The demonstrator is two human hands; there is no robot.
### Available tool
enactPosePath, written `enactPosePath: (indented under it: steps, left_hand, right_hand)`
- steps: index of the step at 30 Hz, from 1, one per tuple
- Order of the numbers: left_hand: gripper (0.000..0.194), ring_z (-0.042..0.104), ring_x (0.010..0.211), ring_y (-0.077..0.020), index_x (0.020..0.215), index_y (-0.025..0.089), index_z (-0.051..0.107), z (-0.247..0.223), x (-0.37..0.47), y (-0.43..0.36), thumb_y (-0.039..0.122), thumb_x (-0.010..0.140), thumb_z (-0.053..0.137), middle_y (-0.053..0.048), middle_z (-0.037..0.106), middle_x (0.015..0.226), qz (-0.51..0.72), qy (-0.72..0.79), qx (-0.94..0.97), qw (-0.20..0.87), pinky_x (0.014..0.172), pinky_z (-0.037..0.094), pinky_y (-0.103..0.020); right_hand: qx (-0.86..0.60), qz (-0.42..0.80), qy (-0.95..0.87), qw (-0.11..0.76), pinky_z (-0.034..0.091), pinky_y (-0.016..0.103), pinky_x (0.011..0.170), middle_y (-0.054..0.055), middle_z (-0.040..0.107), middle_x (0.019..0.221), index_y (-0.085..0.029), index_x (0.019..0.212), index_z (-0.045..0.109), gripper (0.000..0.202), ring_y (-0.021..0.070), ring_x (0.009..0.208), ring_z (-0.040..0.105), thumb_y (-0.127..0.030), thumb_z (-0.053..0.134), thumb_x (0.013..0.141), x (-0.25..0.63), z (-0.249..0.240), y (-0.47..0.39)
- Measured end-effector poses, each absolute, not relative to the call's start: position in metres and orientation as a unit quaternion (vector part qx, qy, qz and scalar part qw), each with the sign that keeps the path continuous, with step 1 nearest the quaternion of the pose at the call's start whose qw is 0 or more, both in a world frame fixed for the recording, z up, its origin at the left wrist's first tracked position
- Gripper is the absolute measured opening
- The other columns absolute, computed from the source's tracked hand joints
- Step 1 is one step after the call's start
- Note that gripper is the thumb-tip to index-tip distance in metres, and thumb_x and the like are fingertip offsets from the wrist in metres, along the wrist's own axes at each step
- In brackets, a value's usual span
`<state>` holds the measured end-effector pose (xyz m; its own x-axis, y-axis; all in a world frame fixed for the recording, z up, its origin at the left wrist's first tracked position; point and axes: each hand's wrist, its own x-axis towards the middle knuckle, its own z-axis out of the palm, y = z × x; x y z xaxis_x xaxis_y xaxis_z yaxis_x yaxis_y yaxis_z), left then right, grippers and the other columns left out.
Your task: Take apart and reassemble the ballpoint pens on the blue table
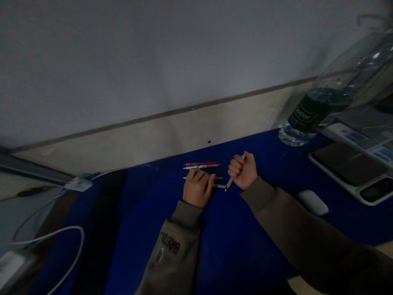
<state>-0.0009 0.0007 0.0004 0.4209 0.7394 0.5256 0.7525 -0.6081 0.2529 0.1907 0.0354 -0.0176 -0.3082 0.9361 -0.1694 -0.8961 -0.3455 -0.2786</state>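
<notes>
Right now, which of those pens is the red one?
The red pen, farthest from the person, nearest the wall. A white pen lies beside it; the right hand grips another pale one.

I've got one view only, head cam, so nothing overlaps with a second angle. It sits above and behind the hands, looking forward and steeply down across the dark blue desk surface (245,246) toward the pale grey wall (153,61). The horizon is rolled: the wall's base strip climbs from lower left to upper right. Both olive-sleeved forearms enter from the bottom edge, left hand (197,187) and right hand (244,171) landing mid-frame, moderately near. Wide lens, edges stretched: the clear plastic water bottle with dark green label (319,110) leans hard at the upper right.
</notes>
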Motion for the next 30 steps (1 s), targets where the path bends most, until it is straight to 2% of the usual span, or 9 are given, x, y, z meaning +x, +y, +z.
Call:
enactPosePath:
  steps: [5,8,12,16,26,30]
  left_hand:
    - [0.018,0.049,0.084,-0.0203,0.078,0.018,0.065,0.0000,-0.0006,0.0002,0.028,0.089,0.054,-0.004,0.062,0.076,-0.308,-0.434,-0.847,0.006,0.080,0.046,-0.036]
    - [0.016,0.050,0.086,-0.0208,0.090,0.018,0.066,-0.0001,-0.0004,-0.0001,0.032,0.087,0.058,-0.004,0.066,0.084,-0.311,-0.424,-0.850,-0.006,0.082,0.046,-0.036]
    - [0.031,0.052,0.090,-0.0213,0.111,0.020,0.062,-0.0002,-0.0007,-0.0006,0.039,0.086,0.059,-0.006,0.067,0.096,-0.314,-0.410,-0.856,-0.020,0.084,0.047,-0.037]
    - [0.046,0.052,0.094,-0.0218,0.123,0.022,0.056,-0.0013,-0.0019,-0.0009,0.045,0.084,0.061,-0.006,0.066,0.099,-0.306,-0.393,-0.866,-0.042,0.086,0.048,-0.037]
    - [0.051,0.051,0.098,-0.0233,0.128,0.024,0.054,-0.0038,-0.0026,-0.0009,0.049,0.084,0.058,-0.008,0.062,0.101,-0.274,-0.374,-0.886,-0.018,0.087,0.047,-0.038]
    - [0.057,0.050,0.102,-0.0257,0.131,0.025,0.053,-0.0006,0.0017,-0.0054,0.056,0.082,0.056,-0.010,0.059,0.108,-0.255,-0.356,-0.899,0.012,0.087,0.046,-0.041]
  right_hand:
    - [-0.148,0.805,-0.058,0.572,0.011,0.023,0.035,-0.009,0.015,0.046,-0.022,0.056,0.023,0.035,0.0081,0.040,0.007,-0.038,0.041,0.082,0.1904,-0.0172,0.0354]
    - [-0.154,0.805,-0.057,0.570,0.011,0.023,0.035,-0.009,0.015,0.046,-0.022,0.056,0.023,0.035,0.0080,0.040,0.006,-0.037,0.042,0.082,0.1900,-0.0165,0.0354]
    - [-0.164,0.807,-0.055,0.564,0.009,0.023,0.034,-0.009,0.014,0.045,-0.022,0.055,0.022,0.036,0.0079,0.039,0.006,-0.038,0.040,0.082,0.1899,-0.0153,0.0358]
    - [-0.169,0.808,-0.051,0.562,0.009,0.023,0.034,-0.009,0.013,0.045,-0.022,0.055,0.022,0.036,0.0081,0.039,0.005,-0.036,0.039,0.083,0.1896,-0.0141,0.0350]
    - [-0.166,0.811,-0.041,0.559,0.010,0.021,0.032,-0.009,0.012,0.045,-0.022,0.056,0.021,0.037,0.0083,0.039,0.005,-0.038,0.036,0.086,0.1820,-0.0129,0.0318]
    - [-0.160,0.812,-0.030,0.561,0.009,0.021,0.031,-0.009,0.012,0.045,-0.022,0.057,0.020,0.036,0.0082,0.038,0.006,-0.037,0.036,0.086,0.1821,-0.0135,0.0306]
